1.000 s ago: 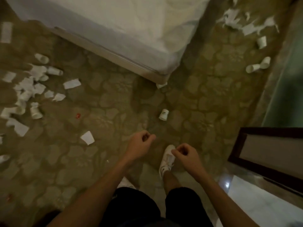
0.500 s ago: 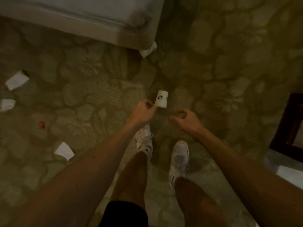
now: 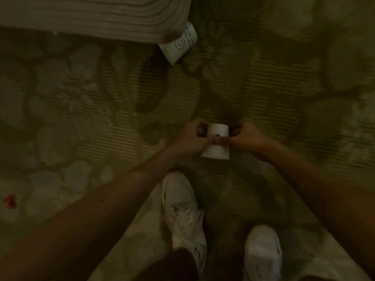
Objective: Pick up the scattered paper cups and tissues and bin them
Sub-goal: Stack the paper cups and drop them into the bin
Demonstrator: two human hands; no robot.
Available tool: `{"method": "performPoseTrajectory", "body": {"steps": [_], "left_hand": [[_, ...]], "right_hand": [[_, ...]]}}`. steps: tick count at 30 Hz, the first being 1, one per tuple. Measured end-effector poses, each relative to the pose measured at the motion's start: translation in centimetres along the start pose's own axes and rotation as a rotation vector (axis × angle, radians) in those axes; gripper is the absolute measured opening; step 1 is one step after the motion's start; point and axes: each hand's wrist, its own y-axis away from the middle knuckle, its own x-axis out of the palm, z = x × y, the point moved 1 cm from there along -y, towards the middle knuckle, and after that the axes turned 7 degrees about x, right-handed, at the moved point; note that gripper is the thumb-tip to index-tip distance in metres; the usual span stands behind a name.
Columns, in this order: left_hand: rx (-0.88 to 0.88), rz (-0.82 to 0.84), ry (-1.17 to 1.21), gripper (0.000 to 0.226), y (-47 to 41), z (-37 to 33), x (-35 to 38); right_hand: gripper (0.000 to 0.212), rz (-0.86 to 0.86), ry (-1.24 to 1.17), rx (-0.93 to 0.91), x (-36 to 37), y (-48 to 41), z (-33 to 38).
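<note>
A white paper cup (image 3: pixel 216 151) lies on the patterned carpet just ahead of my feet. My left hand (image 3: pixel 192 138) grips it from the left and my right hand (image 3: pixel 246 137) grips it from the right, both thumbs meeting across its side. A second white paper cup (image 3: pixel 178 46) with a drawn smiley face lies tucked against the corner of the bed base at the top. No bin is in view.
The bed base (image 3: pixel 91 17) fills the upper left. My two white shoes (image 3: pixel 183 209) stand on the carpet below the hands. A small red scrap (image 3: pixel 9 201) lies at the far left edge.
I have bent down much closer to the floor. Both hands moved in from either side and now hold the cup that lay between them.
</note>
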Motion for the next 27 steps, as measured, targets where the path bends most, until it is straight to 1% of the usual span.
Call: {"method": "performPoseTrajectory", "body": {"steps": [2,3,5,6,7,8,9,10,11,12,13,14,15,17,20,22,25,27], "left_hand": [[0.046,0.012,0.036,0.045,-0.9,-0.8,-1.3],[0.086,-0.009,0.034,0.044,-1.4,-1.4,-1.9],[0.164,-0.105,0.004,0.040,-2.8,-3.1,-2.9],[0.196,-0.167,-0.030,0.038,-3.6,-4.0,-3.5],[0.226,-0.245,-0.079,0.036,-4.3,-4.9,-4.0],[0.243,-0.353,-0.123,0.035,-5.0,-5.6,-4.6],[0.233,-0.497,-0.122,0.038,-5.7,-6.0,-5.2],[0.186,-0.637,-0.050,0.044,-6.3,-6.2,-5.8],[0.119,-0.735,0.075,0.056,-6.9,-6.4,-6.4],[0.061,-0.785,0.198,0.069,-7.6,-6.5,-6.9],[0.028,-0.801,0.270,0.079,-8.5,-6.6,-7.3],[0.009,-0.797,0.297,0.083,-9.4,-6.7,-7.7],[-0.004,-0.790,0.317,0.082,-10.3,-6.9,-8.0],[-0.025,-0.788,0.370,0.071,-11.4,-7.3,-8.2],[0.085,-0.790,0.386,0.051,-11.4,-7.3,-7.2],[0.136,-0.719,0.366,0.043,-10.3,-7.1,-6.0],[0.097,-0.632,0.258,0.037,-7.6,-7.3,-4.8],[0.015,-0.528,0.254,0.033,-5.2,-7.9,-4.3]], "right_hand": [[0.064,0.027,-0.018,0.024,-0.8,-1.0,1.1],[0.068,0.035,-0.085,0.011,-1.1,-1.4,1.9],[0.070,0.065,-0.328,-0.023,-1.7,-2.3,4.2],[0.067,0.093,-0.435,-0.041,-2.0,-2.6,5.5],[0.063,0.104,-0.485,-0.052,-2.3,-2.9,6.7],[0.062,0.096,-0.476,-0.056,-2.6,-3.2,7.8],[0.064,0.073,-0.436,-0.060,-2.9,-3.5,8.7],[0.070,0.040,-0.392,-0.067,-3.1,-3.9,9.4],[0.075,0.004,-0.363,-0.081,-3.4,-4.2,10.0],[0.079,-0.031,-0.357,-0.098,-3.6,-4.4,10.4],[0.080,-0.066,-0.355,-0.120,-3.8,-4.6,10.7],[0.080,-0.101,-0.346,-0.139,-4.0,-4.7,10.9],[0.081,-0.129,-0.329,-0.153,-4.2,-4.9,11.0],[0.082,-0.164,-0.306,-0.166,-4.8,-5.3,10.9],[0.084,-0.166,-0.329,-0.157,-6.0,-5.5,10.0],[0.083,-0.168,-0.364,-0.158,-6.6,-5.1,8.9],[0.078,-0.200,-0.336,-0.156,-7.0,-3.3,7.1],[0.073,-0.198,-0.299,-0.138,-7.1,-1.1,5.8]]}}
